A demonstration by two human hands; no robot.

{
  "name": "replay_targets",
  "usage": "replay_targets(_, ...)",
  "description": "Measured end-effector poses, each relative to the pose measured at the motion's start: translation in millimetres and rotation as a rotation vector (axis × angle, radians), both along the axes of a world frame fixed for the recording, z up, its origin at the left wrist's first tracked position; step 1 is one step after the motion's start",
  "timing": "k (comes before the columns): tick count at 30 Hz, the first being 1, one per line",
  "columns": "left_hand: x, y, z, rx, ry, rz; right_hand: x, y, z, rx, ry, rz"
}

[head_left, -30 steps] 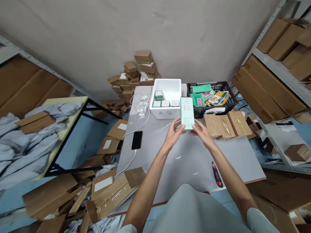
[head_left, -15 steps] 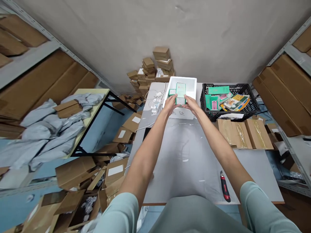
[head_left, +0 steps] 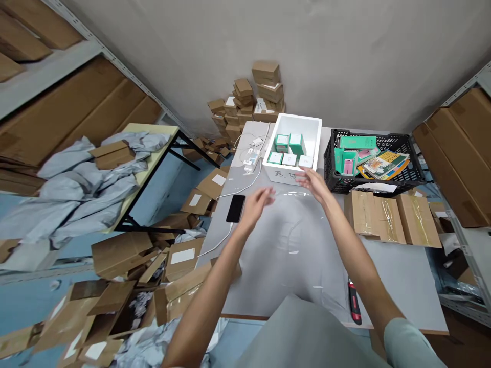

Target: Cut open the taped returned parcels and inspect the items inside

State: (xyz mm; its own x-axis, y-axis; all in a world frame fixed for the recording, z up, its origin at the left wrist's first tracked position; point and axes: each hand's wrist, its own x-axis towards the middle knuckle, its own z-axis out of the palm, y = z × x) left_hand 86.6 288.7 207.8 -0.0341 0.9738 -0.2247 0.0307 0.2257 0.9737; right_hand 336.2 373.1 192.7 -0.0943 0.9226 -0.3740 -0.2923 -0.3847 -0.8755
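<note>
Several green-and-white small boxes [head_left: 296, 144] stand inside a white foam bin [head_left: 276, 176] at the back of the table. My right hand [head_left: 312, 183] is just in front of the bin's right front corner, fingers apart and nothing in them. Over the table, left of the bin's front, my left hand [head_left: 258, 205] hangs with its fingers loosely spread and slightly blurred, holding nothing. A black phone [head_left: 235, 208] with a white cable lies to the left of that hand.
Right of the bin stands a black crate [head_left: 334, 179] with green boxes and booklets. Taped cartons [head_left: 389, 220] sit before it. A red-and-black utility knife [head_left: 354, 302] lies near the front edge. A power strip [head_left: 251, 159] is left of the bin; opened cartons [head_left: 118, 255] cover the left floor.
Both hands have let go of a green-and-white box, which now sits in the foam bin, and have drawn back toward me and apart. The phone has come into full view.
</note>
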Motion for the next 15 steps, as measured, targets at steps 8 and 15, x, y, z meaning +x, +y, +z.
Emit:
replay_targets(8, -60, -357, -90.8, -0.604, 0.125, 0.393, -29, -205, -82.6, -0.4, 0.017, 0.205)
replay_targets(15, -102, -412, -89.8, -0.556, 0.026, 0.721, -95, -306, -111.4, -0.57, -0.046, 0.391)
